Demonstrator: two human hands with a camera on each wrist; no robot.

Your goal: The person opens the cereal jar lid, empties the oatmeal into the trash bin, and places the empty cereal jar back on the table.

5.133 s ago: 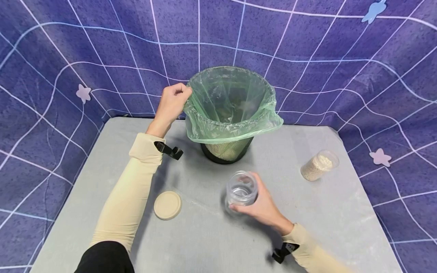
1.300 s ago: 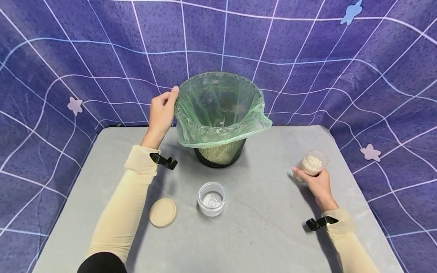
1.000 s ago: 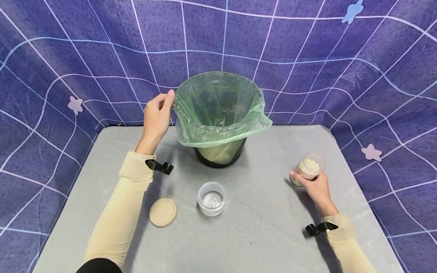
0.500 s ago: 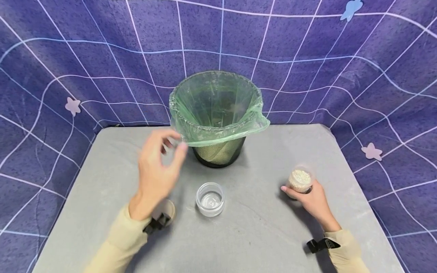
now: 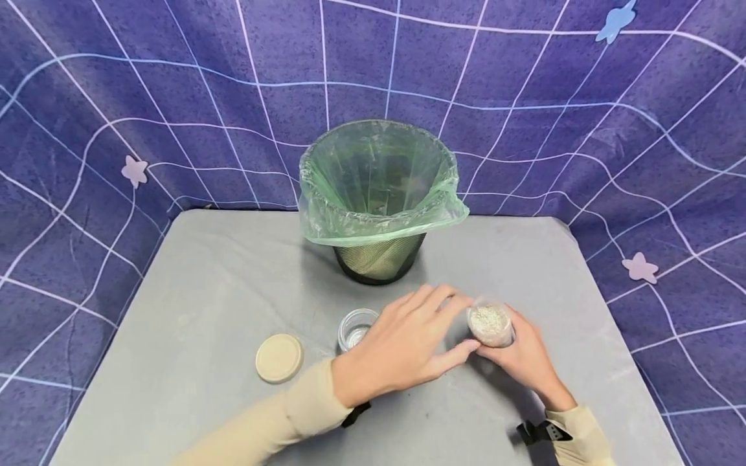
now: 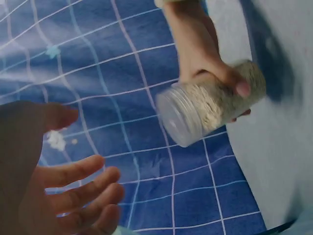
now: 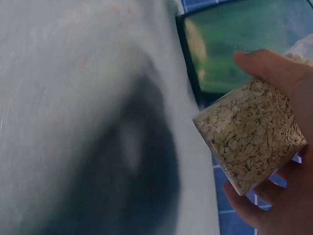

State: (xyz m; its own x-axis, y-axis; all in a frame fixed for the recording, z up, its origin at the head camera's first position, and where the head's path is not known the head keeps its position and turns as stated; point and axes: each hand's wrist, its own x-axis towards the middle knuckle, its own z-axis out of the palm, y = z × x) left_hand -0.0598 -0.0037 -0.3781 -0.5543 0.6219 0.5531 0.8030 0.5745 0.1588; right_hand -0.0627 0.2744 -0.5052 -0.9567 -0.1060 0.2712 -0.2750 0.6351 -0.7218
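My right hand (image 5: 527, 362) grips a clear plastic jar of oat flakes (image 5: 489, 323) around its side. In the right wrist view the packed flakes show through the jar (image 7: 252, 134), held over the grey tabletop with its shadow below. My left hand (image 5: 402, 336) reaches across, thumb and fingers spread at the jar's left side. Seen from the left wrist, the left hand (image 6: 83, 196) holds nothing and stays apart from the jar (image 6: 210, 105), whose transparent upper end faces it. Partly hidden behind the left hand is a second clear jar (image 5: 350, 327).
A beige round lid (image 5: 279, 358) lies on the grey table (image 5: 204, 304), left of the second jar. At the back stands a mesh waste bin (image 5: 379, 260) lined with a green bag (image 5: 379, 223). Purple gridded cloth (image 5: 233, 97) hangs behind.
My left hand has left the bin's rim and swung right to the oat jar. The right hand set down the clear jar earlier, took the oat jar and brought it inward.
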